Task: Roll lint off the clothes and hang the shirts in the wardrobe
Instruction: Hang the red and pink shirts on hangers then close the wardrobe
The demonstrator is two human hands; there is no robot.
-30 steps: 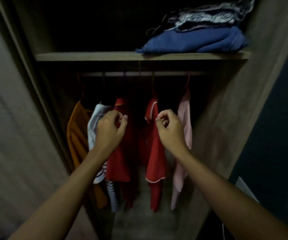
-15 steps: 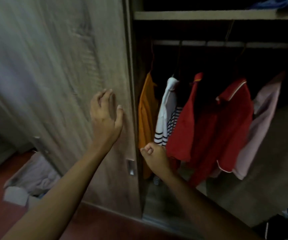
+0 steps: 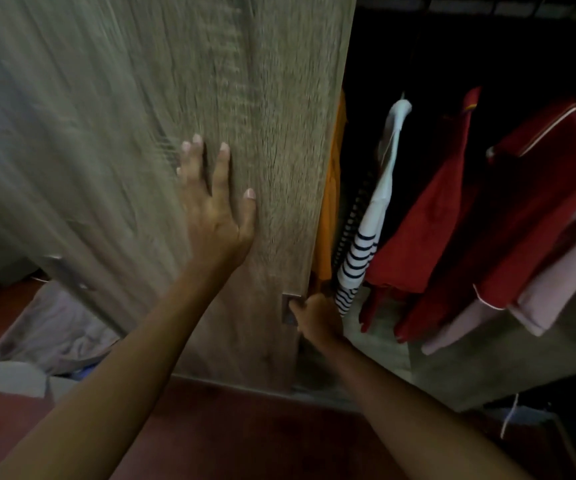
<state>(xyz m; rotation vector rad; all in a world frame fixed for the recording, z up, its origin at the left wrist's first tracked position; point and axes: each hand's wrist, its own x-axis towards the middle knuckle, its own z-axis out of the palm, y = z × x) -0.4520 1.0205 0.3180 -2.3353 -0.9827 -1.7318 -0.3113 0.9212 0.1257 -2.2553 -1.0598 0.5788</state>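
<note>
Hands on the wardrobe door (image 3: pixel 134 105), shirts (image 3: pixel 428 220) hanging inside.
The left hand (image 3: pixel 215 206) lies spread flat on the door and the right hand (image 3: pixel 314 317) pinches its edge at the handle (image 3: pixel 288 308). The shirts, soft and light, hang just beside that edge. The stiff door likely moves best by the handle.

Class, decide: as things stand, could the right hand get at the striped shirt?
Probably yes. The right hand grips the wardrobe door at its edge, close beside the striped shirt, and nothing stands between them. It would have to let go of the door first.
</note>
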